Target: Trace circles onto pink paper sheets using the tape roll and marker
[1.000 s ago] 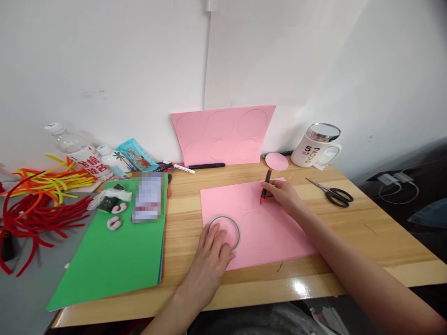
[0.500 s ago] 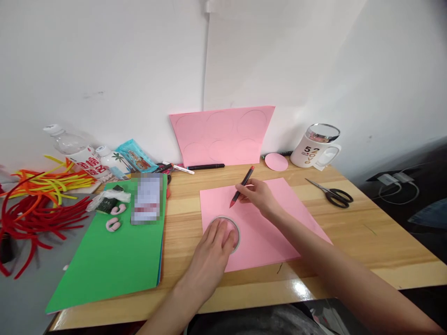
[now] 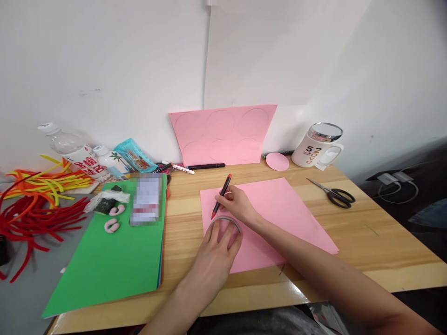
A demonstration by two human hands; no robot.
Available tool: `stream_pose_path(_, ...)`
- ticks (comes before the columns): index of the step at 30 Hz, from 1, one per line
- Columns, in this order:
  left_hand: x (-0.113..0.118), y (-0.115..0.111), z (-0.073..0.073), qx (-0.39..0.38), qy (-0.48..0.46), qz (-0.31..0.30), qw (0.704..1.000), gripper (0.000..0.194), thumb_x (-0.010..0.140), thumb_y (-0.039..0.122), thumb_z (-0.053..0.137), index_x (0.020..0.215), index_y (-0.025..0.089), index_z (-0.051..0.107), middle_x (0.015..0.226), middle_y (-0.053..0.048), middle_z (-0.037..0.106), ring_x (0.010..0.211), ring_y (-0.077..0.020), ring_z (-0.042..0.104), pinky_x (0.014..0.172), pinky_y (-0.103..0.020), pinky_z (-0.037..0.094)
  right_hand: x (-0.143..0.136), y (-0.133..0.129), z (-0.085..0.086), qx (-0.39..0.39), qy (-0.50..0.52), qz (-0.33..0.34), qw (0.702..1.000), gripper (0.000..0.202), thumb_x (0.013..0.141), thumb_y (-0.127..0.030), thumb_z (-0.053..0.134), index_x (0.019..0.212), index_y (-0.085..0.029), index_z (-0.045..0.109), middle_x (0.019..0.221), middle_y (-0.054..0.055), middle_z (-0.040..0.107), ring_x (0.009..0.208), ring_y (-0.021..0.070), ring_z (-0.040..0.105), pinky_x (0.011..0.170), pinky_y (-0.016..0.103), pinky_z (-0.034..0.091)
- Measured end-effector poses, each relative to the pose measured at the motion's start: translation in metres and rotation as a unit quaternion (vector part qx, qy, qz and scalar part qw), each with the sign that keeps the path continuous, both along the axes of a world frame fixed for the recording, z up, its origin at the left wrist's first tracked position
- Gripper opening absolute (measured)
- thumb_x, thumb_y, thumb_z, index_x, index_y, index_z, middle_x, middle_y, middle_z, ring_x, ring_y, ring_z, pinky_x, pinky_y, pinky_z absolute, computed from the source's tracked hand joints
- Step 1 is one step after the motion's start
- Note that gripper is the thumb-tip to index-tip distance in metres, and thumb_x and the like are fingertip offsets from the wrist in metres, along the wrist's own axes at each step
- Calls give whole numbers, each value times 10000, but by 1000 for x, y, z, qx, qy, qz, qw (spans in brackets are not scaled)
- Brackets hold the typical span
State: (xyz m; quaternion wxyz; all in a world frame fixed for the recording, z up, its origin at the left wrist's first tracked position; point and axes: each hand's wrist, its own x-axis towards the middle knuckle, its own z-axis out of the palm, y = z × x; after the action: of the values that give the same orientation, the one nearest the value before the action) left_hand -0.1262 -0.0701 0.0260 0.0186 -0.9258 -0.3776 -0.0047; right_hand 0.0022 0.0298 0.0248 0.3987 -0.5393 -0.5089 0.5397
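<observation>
My left hand [image 3: 218, 249] rests on a round grey-rimmed piece [image 3: 227, 218] lying on a pink sheet of paper [image 3: 279, 209]. Its fingers reach across the piece and its edges, with pink showing through the middle. I cannot tell whether it is a lid or an open ring. Between the fingertips of my right hand [image 3: 237, 202] is a black marker with red ends [image 3: 225, 186]. The marker leans, its red tip pointing down just beyond the upper left of the rim. Whether the tip touches the paper I cannot tell.
A pink sheet with drawn circles [image 3: 223, 135] leans on the wall. Scissors [image 3: 337, 196], a white mug [image 3: 309, 148] and a pink paper disc [image 3: 277, 161] are at right. Green paper [image 3: 122, 265], a phone [image 3: 146, 200], bottles and red strips [image 3: 38, 221] lie left.
My right hand has moved left and nearer with the marker, bringing its tip close to the rim. My left hand's fingers have shifted slightly and spread over the round piece.
</observation>
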Motion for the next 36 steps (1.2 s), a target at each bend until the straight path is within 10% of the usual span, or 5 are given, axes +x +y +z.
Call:
stream_pose_path(25,-2,6,11,-57,-16,10,998,461,860,57,430,1285,223,498,1341,-101,465,1271,-296,358,1020,-489,380,41,-6,-4,51,-167,-46,984,180,739,-274,634,701,-219,467,557,-21,615,502,161,617,496,259,460)
stream_pose_path(36,-6,7,20,-79,-73,-8,994,418,863,-1,413,1200,217,531,1272,-62,503,1220,-238,374,1026,-422,373,73,-39,-5,-16,89,-106,990,279,678,-357,756,785,-216,540,729,45,707,695,236,712,684,379,607)
